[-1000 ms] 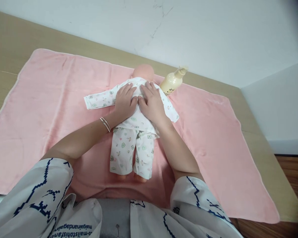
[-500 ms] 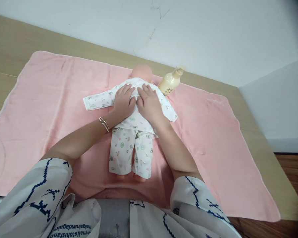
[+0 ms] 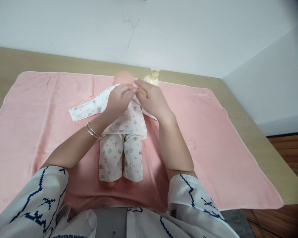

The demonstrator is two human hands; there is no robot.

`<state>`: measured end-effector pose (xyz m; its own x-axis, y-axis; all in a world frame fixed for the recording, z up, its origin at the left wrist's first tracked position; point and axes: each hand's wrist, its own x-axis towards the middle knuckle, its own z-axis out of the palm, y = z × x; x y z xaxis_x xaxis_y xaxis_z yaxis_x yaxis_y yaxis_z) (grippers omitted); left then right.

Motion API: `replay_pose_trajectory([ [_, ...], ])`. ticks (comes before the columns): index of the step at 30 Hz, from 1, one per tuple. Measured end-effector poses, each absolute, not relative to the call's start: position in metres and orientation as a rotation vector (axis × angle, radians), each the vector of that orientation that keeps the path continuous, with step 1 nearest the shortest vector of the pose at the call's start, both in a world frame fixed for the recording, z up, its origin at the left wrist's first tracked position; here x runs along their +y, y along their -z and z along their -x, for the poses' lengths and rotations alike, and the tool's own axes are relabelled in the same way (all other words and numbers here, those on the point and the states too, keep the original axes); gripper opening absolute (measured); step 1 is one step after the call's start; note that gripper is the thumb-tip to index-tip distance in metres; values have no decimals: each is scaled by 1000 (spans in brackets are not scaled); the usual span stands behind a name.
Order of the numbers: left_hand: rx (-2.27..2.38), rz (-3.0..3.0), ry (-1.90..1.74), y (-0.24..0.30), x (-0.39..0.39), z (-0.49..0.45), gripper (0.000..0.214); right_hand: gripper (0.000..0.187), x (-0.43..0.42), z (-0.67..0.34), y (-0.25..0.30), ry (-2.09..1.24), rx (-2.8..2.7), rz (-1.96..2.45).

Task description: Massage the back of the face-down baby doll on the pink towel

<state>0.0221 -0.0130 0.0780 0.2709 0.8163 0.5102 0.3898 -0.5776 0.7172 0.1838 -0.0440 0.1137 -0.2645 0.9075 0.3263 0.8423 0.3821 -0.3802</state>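
A baby doll (image 3: pixel 124 115) in a white printed top and trousers lies stretched out on a pink blanket (image 3: pixel 198 138). Its bald head points to the wall, and no face shows. Over the doll's upper body hover my left hand (image 3: pixel 120 99) and my right hand (image 3: pixel 151 99), fingertips close together and slightly blurred. Both have their fingers loosely extended, and I see nothing held in either. They hide part of the top and one sleeve. Behind my right hand stands a cream pump bottle (image 3: pixel 152 76), partly covered by it.
The blanket covers most of a wooden table (image 3: pixel 248 132). A white wall (image 3: pixel 89 33) with cracks rises along the table's far edge. Brown wooden floor (image 3: pixel 288 155) shows beyond the right edge.
Both hands have lifted off the doll's torso, where they lay flat, and come together above it. The camera view has shifted, so doll and bottle appear further left.
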Motion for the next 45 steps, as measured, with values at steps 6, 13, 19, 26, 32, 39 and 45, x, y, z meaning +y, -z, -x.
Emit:
replay_pose_trajectory([
  [6,776,-2052,-1121,-68,84,-55,55,73,-10,-221,-97,149,-1873,1740],
  [13,734,-2192,-1178,-51,140,-83,49,78,2,-230,-87,17,-2009,1783],
  [19,801,-2213,-1212,-66,140,-88,48,72,1,-233,-93,69,-1978,1797],
  [26,585,-1883,-1001,-84,107,-72,70,69,0,-223,-88,128,-1897,1787],
  [32,533,-1621,-860,-85,74,-31,78,66,-4,-219,-90,171,-1876,1840],
  [39,702,-1887,-1057,-77,46,9,69,65,5,-214,-85,240,-1816,1915],
  [45,600,-1836,-1060,-81,37,18,67,66,10,-208,-77,286,-1809,1909],
])
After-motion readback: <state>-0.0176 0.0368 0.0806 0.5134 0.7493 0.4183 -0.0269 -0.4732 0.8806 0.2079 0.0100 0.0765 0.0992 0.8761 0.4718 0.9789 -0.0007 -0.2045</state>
